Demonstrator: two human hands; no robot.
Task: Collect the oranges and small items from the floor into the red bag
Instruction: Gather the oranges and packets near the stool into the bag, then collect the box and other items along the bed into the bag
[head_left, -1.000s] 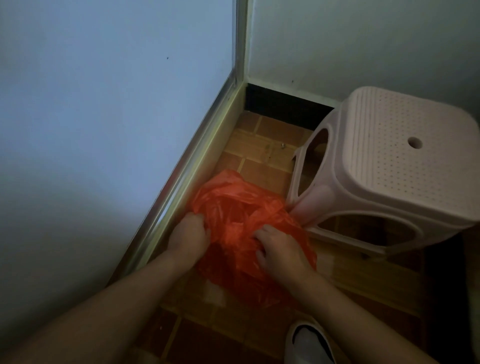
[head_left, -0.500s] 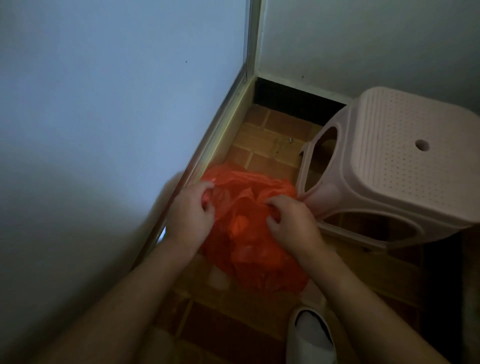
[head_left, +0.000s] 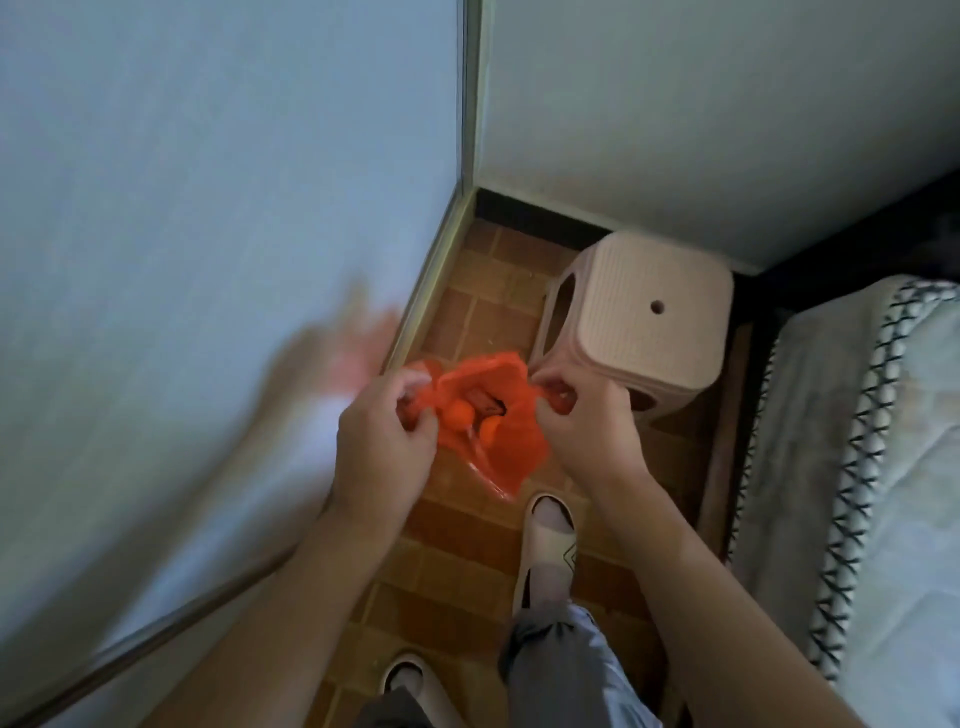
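Note:
The red bag (head_left: 511, 447) hangs in the air above the brown tile floor, its mouth stretched wide between my hands. My left hand (head_left: 382, 436) grips the left side of the rim and my right hand (head_left: 584, 421) pinches the right handle. Inside the bag I see two oranges (head_left: 457, 413) and a small dark item (head_left: 488, 405). I see no loose oranges or small items on the visible floor.
A pink plastic stool (head_left: 639, 322) stands right behind the bag in the corner. A glossy pale wall panel (head_left: 208, 260) runs along the left. A bed with a grey patterned blanket (head_left: 857, 467) lies at the right. My slippered feet (head_left: 548, 545) stand on the tiles below.
Both hands have lifted the bag off the floor and pulled its mouth apart, showing the oranges inside. The view has risen and widened, bringing the bed and my feet into sight.

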